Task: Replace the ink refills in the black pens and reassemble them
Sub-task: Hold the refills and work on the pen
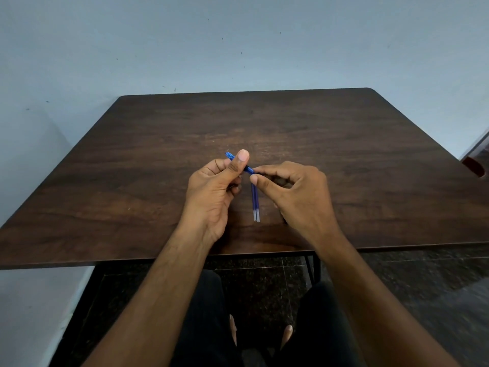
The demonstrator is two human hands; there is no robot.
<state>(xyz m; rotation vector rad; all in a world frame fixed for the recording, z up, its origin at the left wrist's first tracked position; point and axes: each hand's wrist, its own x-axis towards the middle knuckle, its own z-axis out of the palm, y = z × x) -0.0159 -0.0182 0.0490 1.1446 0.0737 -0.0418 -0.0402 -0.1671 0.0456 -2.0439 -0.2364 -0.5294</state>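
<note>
From the head camera, both bare forearms reached forward over the near edge of a dark wooden table (344,144), the hands meeting just above its middle. The left hand (211,192) was turned palm inward, its fingers curled round a blue pen (229,155), with the thumb laid straight along the barrel and its nail facing the camera. The pen lay tilted, its far end poking out up and to the left past the thumb, its near end pointing down and right toward the other hand. The right hand (299,192) was knuckles up, its thumb and forefinger pinching narrowly at that near end of the pen; the other fingers were tucked under the palm, and whether they held anything could not be told.

Two blue ink refills (255,205) ran side by side down from the pinch, touching each other, with pale ends nearest the person; whether they rested on the table or hung was unclear.

Beyond the table stood a pale blue wall (238,43). A red object (475,165) showed at the right edge. Below the table edge were dark trousers (206,313) and a speckled floor (423,282).
</note>
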